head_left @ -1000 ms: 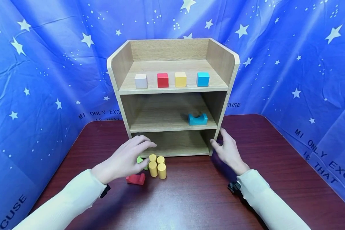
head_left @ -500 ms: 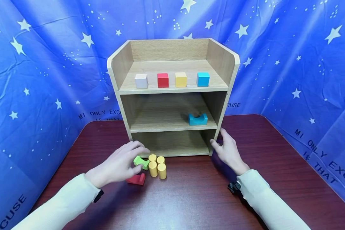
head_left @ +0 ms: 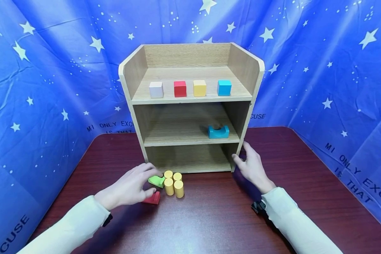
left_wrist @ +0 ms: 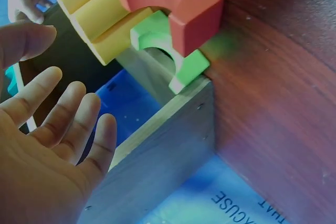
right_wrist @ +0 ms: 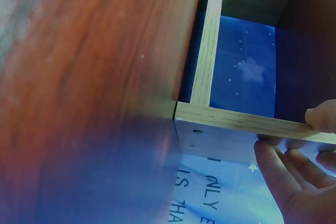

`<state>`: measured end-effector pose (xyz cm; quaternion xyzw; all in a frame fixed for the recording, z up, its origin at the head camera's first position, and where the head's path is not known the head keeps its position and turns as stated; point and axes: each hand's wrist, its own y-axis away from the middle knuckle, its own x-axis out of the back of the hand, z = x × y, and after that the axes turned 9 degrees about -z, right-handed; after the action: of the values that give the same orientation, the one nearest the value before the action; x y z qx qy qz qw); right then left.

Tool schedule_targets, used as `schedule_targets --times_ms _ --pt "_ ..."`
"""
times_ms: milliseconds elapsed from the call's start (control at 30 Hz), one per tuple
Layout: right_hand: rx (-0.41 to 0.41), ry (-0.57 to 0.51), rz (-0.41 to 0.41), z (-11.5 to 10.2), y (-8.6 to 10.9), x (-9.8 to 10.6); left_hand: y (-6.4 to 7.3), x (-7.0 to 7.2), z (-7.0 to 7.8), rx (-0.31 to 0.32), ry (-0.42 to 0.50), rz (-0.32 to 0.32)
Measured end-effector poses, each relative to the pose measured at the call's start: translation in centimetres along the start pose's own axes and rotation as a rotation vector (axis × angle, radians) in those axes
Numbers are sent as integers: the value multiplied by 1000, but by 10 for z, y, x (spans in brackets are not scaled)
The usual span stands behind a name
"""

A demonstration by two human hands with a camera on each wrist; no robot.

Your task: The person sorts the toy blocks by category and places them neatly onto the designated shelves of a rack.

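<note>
My left hand (head_left: 128, 187) hovers beside a green arch block (head_left: 156, 181) and a red arch block (head_left: 153, 198) on the table. Its fingers are spread and loosely bent, with nothing between them in the left wrist view. Several yellow cylinders (head_left: 179, 189) stand upright in a tight group just right of the green block. My right hand (head_left: 253, 168) holds the right side panel of a wooden shelf (head_left: 193, 143) low down. In the right wrist view the thumb (right_wrist: 323, 116) lies at the panel's front edge and the fingers (right_wrist: 281, 174) lie along its outer face.
On the top shelf, white (head_left: 156, 90), red (head_left: 180, 89), yellow (head_left: 199, 88) and blue cubes (head_left: 224, 88) sit in a row. A blue arch block (head_left: 218, 132) rests at the right of the middle shelf. A starry blue curtain (head_left: 50, 88) surrounds the dark red table (head_left: 209, 218).
My left hand has moved down and slightly left, its fingertips lowering beside the green arch block. My right hand stays on the shelf panel.
</note>
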<state>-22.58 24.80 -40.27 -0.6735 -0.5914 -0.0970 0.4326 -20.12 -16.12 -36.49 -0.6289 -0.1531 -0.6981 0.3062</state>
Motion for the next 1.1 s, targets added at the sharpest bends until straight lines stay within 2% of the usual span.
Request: schedule_targets --times_ms 400,767,1100 --pt "-5 2 -2 1 0 0 4 -16 -9 7 15 -111" --pt "-2 4 -5 1 0 0 7 -30 -14 42 37 -214" --pt "1 -6 -7 1 0 0 9 -38 -18 16 30 -258"
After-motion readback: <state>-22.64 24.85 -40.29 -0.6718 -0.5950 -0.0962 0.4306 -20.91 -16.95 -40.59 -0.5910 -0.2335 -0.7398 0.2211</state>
